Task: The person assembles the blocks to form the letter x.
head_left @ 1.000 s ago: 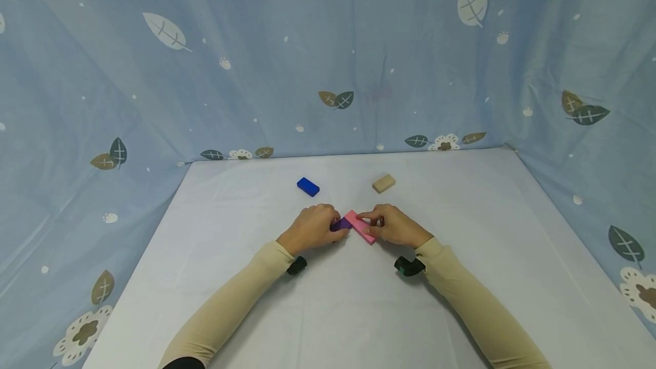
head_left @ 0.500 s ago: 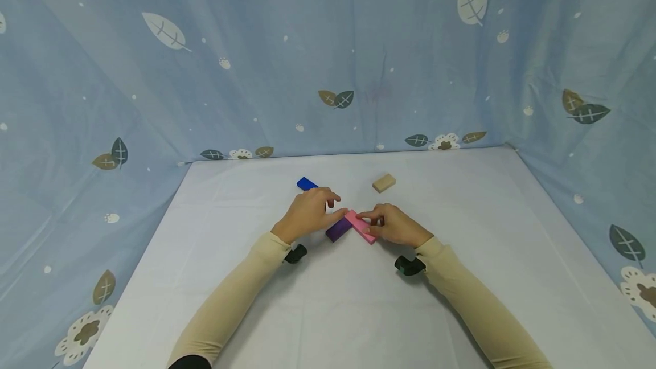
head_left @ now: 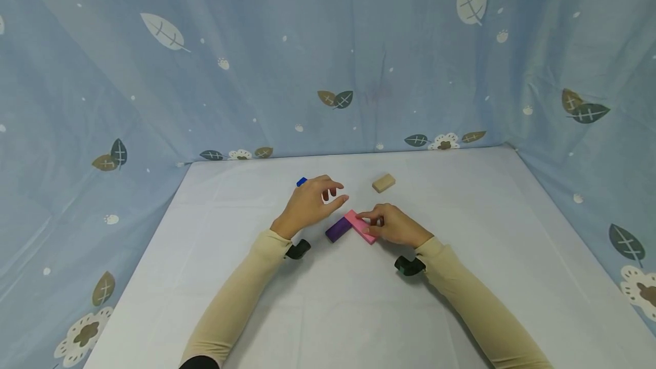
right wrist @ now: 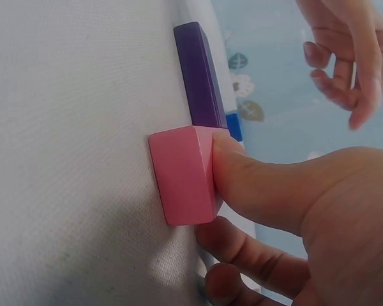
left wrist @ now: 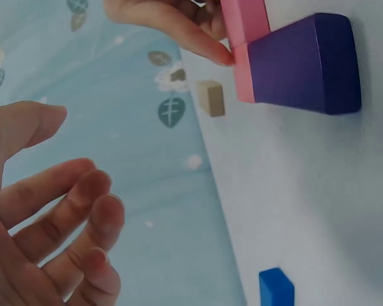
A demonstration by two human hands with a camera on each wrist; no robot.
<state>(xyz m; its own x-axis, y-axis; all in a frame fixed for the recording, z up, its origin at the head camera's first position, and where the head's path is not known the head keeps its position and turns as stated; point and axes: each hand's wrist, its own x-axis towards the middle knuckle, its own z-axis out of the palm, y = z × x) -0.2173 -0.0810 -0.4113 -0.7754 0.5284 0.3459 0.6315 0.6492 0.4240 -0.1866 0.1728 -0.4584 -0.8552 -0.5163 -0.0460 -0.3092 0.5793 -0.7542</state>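
Note:
A purple block and a pink block meet end to side at an angle on the white table. My right hand holds the pink block, its thumb against one face and the index finger along it. Above and to the left, my left hand hovers with fingers spread and loosely bent, holding nothing. It partly hides a blue block in the head view; the left wrist view shows that blue block standing apart from the hand.
A plain wooden block lies farther back on the right of the white tabletop. Behind the table hangs a blue curtain with leaf and flower prints. Dark wrist cameras sit under both sleeves.
My left hand has let go of the purple block and lifted up and away toward the back, now covering most of the blue block. The right hand has stayed on the pink block.

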